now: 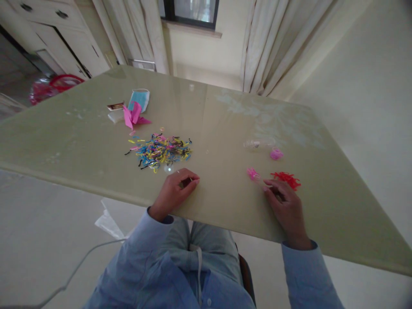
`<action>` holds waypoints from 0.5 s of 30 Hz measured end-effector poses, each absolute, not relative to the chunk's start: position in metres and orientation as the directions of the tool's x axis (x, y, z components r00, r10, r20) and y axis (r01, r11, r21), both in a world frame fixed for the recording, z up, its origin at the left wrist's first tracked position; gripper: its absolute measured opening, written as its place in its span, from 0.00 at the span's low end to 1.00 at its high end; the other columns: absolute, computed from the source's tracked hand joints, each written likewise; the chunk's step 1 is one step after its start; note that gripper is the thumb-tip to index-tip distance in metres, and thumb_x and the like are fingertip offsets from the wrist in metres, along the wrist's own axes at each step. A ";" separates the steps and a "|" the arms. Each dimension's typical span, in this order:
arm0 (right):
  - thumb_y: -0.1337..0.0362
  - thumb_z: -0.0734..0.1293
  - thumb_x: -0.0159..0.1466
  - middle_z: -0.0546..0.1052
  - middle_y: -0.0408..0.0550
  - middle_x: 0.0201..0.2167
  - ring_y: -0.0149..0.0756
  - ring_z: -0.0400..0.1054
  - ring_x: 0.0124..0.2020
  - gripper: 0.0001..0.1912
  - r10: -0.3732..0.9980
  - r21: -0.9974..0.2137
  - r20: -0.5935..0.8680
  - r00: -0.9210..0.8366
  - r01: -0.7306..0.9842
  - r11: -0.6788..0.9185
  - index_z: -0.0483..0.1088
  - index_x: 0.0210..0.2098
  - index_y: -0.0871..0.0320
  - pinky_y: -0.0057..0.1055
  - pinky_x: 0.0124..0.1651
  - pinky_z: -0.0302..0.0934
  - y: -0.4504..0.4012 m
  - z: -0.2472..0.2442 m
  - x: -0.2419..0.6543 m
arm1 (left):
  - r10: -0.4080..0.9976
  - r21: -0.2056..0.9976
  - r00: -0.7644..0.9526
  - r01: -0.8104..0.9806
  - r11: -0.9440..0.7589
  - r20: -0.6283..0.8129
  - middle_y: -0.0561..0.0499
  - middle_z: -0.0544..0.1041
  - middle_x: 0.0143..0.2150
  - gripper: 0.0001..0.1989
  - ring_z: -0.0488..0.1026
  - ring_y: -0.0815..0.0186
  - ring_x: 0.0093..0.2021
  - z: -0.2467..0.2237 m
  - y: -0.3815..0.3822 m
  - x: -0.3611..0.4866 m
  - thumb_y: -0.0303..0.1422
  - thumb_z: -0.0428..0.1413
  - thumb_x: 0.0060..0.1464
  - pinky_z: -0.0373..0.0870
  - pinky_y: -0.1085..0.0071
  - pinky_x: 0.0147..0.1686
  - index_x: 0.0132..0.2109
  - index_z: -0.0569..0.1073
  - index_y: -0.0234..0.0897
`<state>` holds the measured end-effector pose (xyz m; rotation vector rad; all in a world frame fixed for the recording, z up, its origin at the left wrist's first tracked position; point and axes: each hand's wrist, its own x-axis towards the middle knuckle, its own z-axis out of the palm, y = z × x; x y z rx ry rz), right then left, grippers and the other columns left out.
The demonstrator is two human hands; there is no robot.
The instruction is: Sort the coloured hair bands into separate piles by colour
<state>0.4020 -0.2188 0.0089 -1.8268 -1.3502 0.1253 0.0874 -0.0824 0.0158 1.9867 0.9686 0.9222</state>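
My left hand (177, 188) rests near the table's front edge, its thumb and forefinger pinched; whatever they hold is too small to name. Just behind it lies a loose pile of multicoloured bands (161, 150), mostly blue, yellow and black. My right hand (285, 204) is also closed in a pinch, and its contents cannot be made out. Beyond its knuckles is a heap of red bands (288, 180). A small light-pink bunch (253, 174) lies left of the right fingertips. Further back are a darker pink bunch (276, 154) and a clear bottle (252, 144) on its side.
On the green table (219, 206), at the back left, a pink folded paper (134, 116) lies by a blue face mask (140, 98) and a small card (115, 106). A wall stands at the right. White plastic (110, 222) and a cable (83, 259) lie on the floor.
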 end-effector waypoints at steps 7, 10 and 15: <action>0.55 0.69 0.64 0.81 0.50 0.37 0.42 0.75 0.39 0.10 0.811 -0.685 0.381 0.445 0.725 -0.076 0.79 0.39 0.53 0.41 0.45 0.70 -0.241 0.005 0.396 | 0.910 0.806 0.291 0.435 -0.401 0.295 0.52 0.78 0.30 0.09 0.70 0.70 0.26 0.016 -0.079 0.069 0.36 0.56 0.58 0.66 0.74 0.29 0.37 0.79 0.36; 0.55 0.69 0.65 0.81 0.50 0.37 0.42 0.75 0.39 0.10 0.825 -0.684 0.364 0.431 0.725 -0.077 0.79 0.39 0.54 0.40 0.46 0.70 -0.240 0.003 0.398 | 0.942 0.754 0.175 0.565 -0.335 0.287 0.51 0.80 0.31 0.12 0.69 0.69 0.26 0.019 -0.069 0.051 0.37 0.55 0.57 0.66 0.72 0.30 0.37 0.80 0.35; 0.55 0.69 0.65 0.81 0.49 0.37 0.41 0.75 0.39 0.10 0.825 -0.679 0.370 0.427 0.731 -0.074 0.79 0.38 0.54 0.38 0.45 0.70 -0.238 0.003 0.399 | 0.959 0.601 0.083 0.764 -0.235 0.270 0.47 0.82 0.35 0.14 0.74 0.63 0.30 0.023 -0.047 0.023 0.37 0.54 0.55 0.70 0.68 0.37 0.39 0.82 0.36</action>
